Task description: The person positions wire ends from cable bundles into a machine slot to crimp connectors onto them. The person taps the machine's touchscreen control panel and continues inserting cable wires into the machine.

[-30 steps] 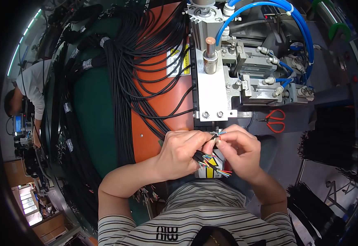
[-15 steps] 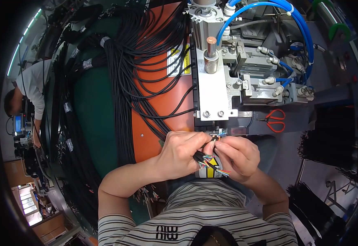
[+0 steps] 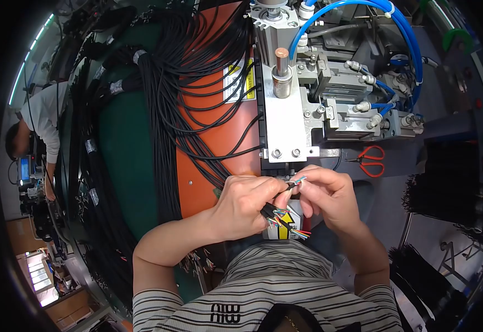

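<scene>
My left hand (image 3: 244, 206) is closed around several black cables, whose stripped ends (image 3: 286, 221) fan out below it in red, blue, white and other colours. One cable end (image 3: 292, 184) sticks out between its thumb and forefinger. At that end, my right hand (image 3: 328, 193) pinches the thin coloured wires (image 3: 301, 180) with thumb and forefinger. Both hands are just below the front edge of a metal machine plate (image 3: 283, 124). A white and yellow label (image 3: 284, 228) shows under the hands.
Black cables (image 3: 164, 110) drape over the orange surface (image 3: 197, 191) and green surface (image 3: 125, 155) at left. Red-handled scissors (image 3: 371, 161) lie right of the machine, below metal cylinders with blue hoses (image 3: 413, 50). Far left, a person (image 3: 45, 119) bends over equipment.
My right hand went down slightly with its fingers closer together, then rose again to the wire tips with its fingers more spread. My left hand has stayed in place.
</scene>
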`<state>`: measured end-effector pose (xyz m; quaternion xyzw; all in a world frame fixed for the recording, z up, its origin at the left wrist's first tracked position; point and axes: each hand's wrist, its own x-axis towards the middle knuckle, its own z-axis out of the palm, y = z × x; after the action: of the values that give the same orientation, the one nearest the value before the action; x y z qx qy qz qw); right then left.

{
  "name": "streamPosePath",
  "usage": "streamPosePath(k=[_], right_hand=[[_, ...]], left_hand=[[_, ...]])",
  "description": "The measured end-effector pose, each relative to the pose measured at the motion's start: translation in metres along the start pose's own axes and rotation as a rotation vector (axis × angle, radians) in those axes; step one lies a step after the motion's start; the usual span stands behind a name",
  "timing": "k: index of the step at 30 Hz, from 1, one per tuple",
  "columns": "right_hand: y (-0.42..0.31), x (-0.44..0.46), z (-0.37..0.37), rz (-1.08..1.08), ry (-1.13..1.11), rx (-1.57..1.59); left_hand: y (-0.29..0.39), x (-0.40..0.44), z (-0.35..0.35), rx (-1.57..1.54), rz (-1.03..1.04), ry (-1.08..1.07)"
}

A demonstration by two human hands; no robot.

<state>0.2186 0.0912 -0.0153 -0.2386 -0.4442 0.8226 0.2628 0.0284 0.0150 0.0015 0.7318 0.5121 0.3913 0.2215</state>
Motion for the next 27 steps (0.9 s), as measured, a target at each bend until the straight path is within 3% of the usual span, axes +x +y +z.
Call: streamPosePath(k=[5,8,13,21,25,27], right_hand=[[-0.004,0.004,-0.008,0.046,-0.032,0.014],[-0.013,0.006,-0.015,-0.068,-0.128,-0.572],[-0.017,0.006,-0.006,-0.127,-0.080,-0.377],[-0.013,0.007,-0.012,-0.029,-0.100,-0.247],[-0.017,0.008,-0.011,-0.077,-0.088,-0.602],[-0.021,0.007,0.001,-0.375,-0.008,-1.103]], left_hand=[[0.001,0.002,-0.002,0.063,0.038,-0.072],[0.004,0.000,-0.001,0.084,0.036,-0.058],[0.004,0.002,-0.004,0.047,-0.030,-0.061],[0.005,0.004,-0.009,0.034,-0.052,-0.172],[0.010,-0.001,-0.003,0.220,0.023,-0.176],[0.012,-0.001,-0.003,0.294,0.025,-0.154]])
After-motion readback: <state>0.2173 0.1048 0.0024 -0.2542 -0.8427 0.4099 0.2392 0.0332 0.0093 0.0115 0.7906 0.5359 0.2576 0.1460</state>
